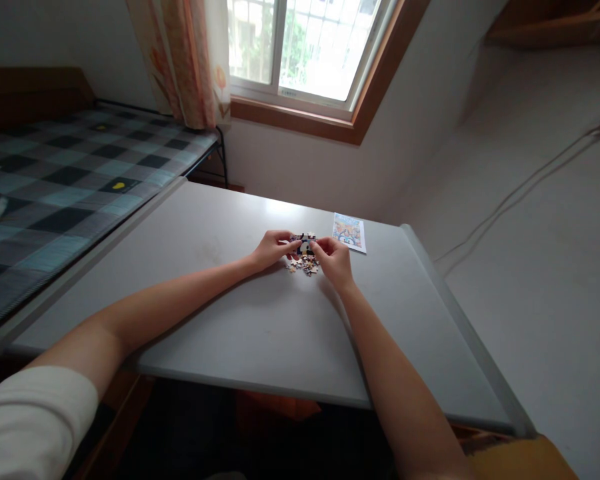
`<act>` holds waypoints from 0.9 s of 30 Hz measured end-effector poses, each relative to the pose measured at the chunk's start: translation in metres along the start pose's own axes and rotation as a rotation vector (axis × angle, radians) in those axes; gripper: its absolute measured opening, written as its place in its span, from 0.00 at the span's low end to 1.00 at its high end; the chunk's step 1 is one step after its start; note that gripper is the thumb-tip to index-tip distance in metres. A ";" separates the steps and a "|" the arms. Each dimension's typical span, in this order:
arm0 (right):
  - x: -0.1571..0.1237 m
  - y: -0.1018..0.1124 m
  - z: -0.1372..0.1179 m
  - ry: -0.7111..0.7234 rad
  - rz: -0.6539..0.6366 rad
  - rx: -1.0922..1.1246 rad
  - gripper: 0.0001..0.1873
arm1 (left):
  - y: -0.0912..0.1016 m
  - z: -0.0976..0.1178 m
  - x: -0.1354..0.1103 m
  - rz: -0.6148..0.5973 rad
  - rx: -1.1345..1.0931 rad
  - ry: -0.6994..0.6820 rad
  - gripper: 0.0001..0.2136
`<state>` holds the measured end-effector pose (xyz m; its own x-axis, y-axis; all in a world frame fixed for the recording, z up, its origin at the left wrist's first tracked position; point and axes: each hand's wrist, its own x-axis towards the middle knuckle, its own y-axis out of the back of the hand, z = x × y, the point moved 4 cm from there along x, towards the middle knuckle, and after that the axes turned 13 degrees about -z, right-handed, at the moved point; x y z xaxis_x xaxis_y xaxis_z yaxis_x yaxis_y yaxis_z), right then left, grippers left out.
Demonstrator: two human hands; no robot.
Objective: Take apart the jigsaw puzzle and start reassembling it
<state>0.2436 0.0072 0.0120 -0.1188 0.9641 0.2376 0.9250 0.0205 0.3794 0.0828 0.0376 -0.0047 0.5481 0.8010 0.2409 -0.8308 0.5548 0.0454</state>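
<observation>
Both my arms reach out over a grey table [220, 287]. My left hand [273, 249] and my right hand [334, 259] meet near the table's middle, fingers pinched on a small joined cluster of jigsaw pieces [304, 243] held between them. Just below the hands lies a little heap of loose puzzle pieces [305, 267] on the tabletop. The pieces are too small to make out their picture.
A colourful printed card [349, 231] lies flat to the right of the hands. A bed with a checked cover [65, 180] runs along the table's left side. A window [300, 47] with a curtain [180, 60] is behind. A white wall with a cable [530, 180] borders the right edge.
</observation>
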 end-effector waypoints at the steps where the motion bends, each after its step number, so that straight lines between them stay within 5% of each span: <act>1: 0.001 0.000 0.002 -0.010 0.000 0.060 0.18 | 0.001 0.001 0.000 0.005 -0.008 -0.001 0.21; 17: -0.001 -0.009 0.007 -0.160 -0.234 0.571 0.23 | 0.008 -0.011 0.003 -0.091 -0.238 0.014 0.16; 27: 0.000 -0.006 0.005 -0.120 -0.191 0.433 0.24 | 0.004 -0.006 0.002 -0.141 -0.511 0.056 0.17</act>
<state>0.2394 0.0083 0.0050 -0.2825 0.9554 0.0855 0.9588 0.2841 -0.0071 0.0811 0.0428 -0.0100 0.6668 0.7139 0.2138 -0.6030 0.6855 -0.4080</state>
